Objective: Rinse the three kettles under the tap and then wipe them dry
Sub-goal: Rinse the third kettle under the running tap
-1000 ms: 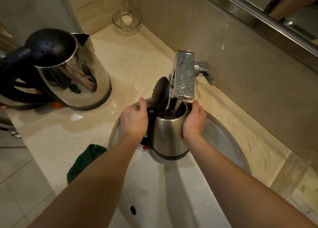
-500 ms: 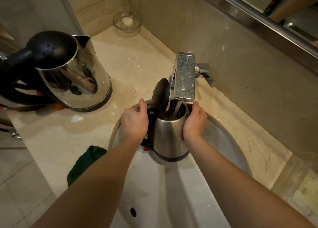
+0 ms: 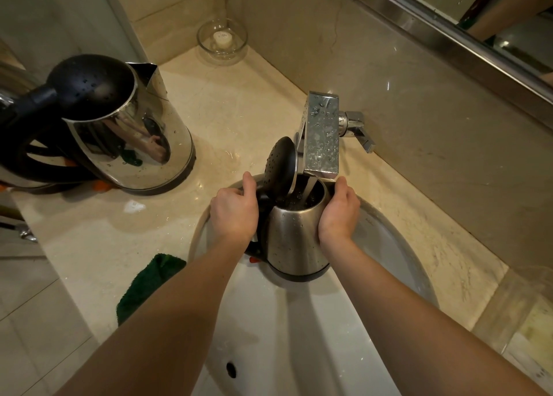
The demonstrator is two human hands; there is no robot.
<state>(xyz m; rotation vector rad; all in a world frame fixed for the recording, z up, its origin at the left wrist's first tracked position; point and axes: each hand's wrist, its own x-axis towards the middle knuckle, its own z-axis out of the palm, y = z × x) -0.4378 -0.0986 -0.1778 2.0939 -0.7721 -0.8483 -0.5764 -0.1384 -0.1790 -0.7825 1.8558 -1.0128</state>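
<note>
A small brushed-steel kettle (image 3: 291, 240) stands upright over the white sink (image 3: 389, 246), its black lid (image 3: 279, 168) flipped up. Water runs from the chrome tap (image 3: 321, 135) into its open mouth. My left hand (image 3: 235, 213) grips the kettle's black handle on the left. My right hand (image 3: 339, 213) is wrapped round the kettle's right side near the rim. A larger shiny kettle (image 3: 128, 132) with a black lid stands on the counter at the left. Behind it, at the left edge, part of another kettle (image 3: 18, 180) shows.
A dark green cloth (image 3: 146, 285) lies on the marble counter (image 3: 119, 237) by the sink's left rim. A glass bowl (image 3: 222, 41) sits in the far corner. The tap lever (image 3: 359, 129) juts from the wall. A mirror (image 3: 478, 16) runs along the top right.
Both hands keep their hold on the small kettle under the running tap. The kettle stays in place; only the view has shifted slightly.
</note>
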